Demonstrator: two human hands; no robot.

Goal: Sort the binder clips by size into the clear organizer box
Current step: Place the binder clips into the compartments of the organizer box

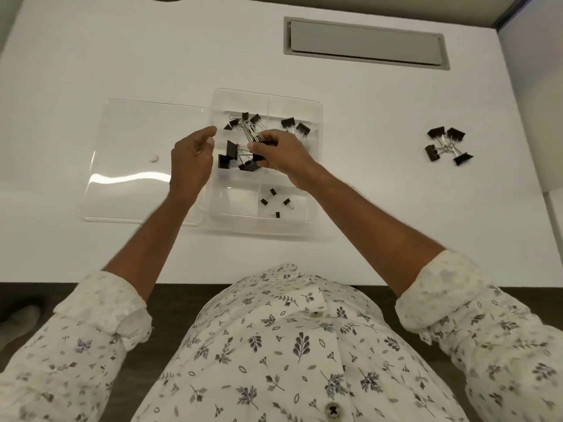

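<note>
Sorting is nearing done: the right hand point(280, 155) is pinching a clip point(265, 143) over the box point(292, 107), the left hand point(192, 161) is hovering with loose, empty fingers, and four clips point(446, 146) are waiting on the counter point(365, 193), right.

Clear box point(318, 190) lies open, lid point(134, 166) flat to its left. Its middle-left compartment holds large clips point(229, 154), both far compartments medium clips point(295, 125), the near-right one small clips point(273, 201). The right hand point(285, 158) pinches one clip point(269, 143) above the box. Four loose clips point(447, 145) lie well right of it.
</note>
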